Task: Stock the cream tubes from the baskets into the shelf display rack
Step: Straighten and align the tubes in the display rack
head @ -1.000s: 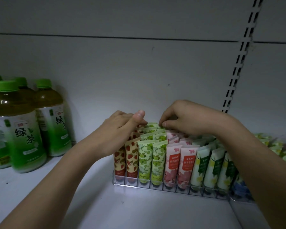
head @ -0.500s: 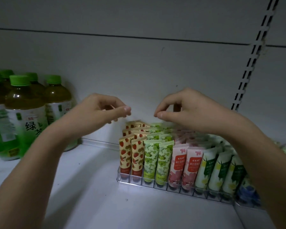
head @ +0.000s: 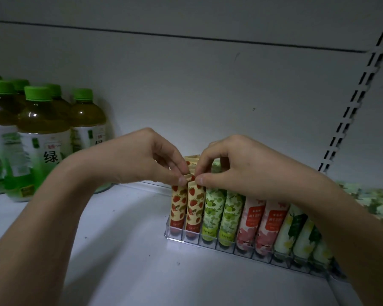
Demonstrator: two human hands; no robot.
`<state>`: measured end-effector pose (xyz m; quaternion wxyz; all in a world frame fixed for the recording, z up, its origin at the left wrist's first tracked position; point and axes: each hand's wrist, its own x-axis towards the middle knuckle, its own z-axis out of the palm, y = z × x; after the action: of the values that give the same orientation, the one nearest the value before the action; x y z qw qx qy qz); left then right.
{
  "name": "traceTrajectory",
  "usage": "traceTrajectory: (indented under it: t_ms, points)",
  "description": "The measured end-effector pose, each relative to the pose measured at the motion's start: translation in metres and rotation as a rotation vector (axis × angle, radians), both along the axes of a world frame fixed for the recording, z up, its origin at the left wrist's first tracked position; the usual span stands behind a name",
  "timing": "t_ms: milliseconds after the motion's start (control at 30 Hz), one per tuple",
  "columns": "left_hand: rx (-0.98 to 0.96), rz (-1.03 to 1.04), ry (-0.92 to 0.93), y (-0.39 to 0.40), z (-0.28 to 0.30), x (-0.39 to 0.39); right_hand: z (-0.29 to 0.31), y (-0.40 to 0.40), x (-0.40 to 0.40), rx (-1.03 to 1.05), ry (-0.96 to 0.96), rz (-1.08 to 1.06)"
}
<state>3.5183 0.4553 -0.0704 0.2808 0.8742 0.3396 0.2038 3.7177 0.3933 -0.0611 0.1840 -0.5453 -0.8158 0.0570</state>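
A clear plastic display rack (head: 208, 241) stands on the white shelf, filled with upright cream tubes in rows. Strawberry-print tubes (head: 187, 206) fill the left slots, then green-print tubes (head: 219, 210), pink tubes (head: 261, 219) and white-and-green tubes (head: 296, 230). My left hand (head: 142, 157) pinches the top of the left front strawberry tube. My right hand (head: 237, 166) pinches the top of the strawberry tube beside it. My right forearm hides the rack's right end.
Several green-tea bottles (head: 42, 133) with green caps stand at the left of the shelf. A slotted upright (head: 349, 109) runs up the back wall at right. More tubes (head: 372, 199), blurred, lie at the far right.
Both hands have come down from above the back rows to the front strawberry tubes and now pinch their tops. The view has moved closer to the rack.
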Motion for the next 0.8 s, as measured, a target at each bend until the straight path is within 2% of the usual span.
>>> traceTrajectory:
  t_ms: [367, 500, 600, 800]
  points:
    - [0.030, -0.031, -0.017, 0.003, -0.003, -0.001, -0.009, 0.005, -0.006, 0.023, 0.007, -0.021]
    - [0.079, 0.017, -0.160, 0.005, -0.004, -0.001, 0.001, 0.000, 0.001, 0.001, 0.062, -0.052]
    - [0.115, 0.094, -0.275, 0.009, -0.007, -0.002, 0.017, -0.001, 0.009, 0.074, 0.110, -0.074]
    - [0.154, 0.155, -0.301, 0.015, -0.012, -0.002, 0.038, 0.010, 0.005, 0.046, 0.072, -0.095]
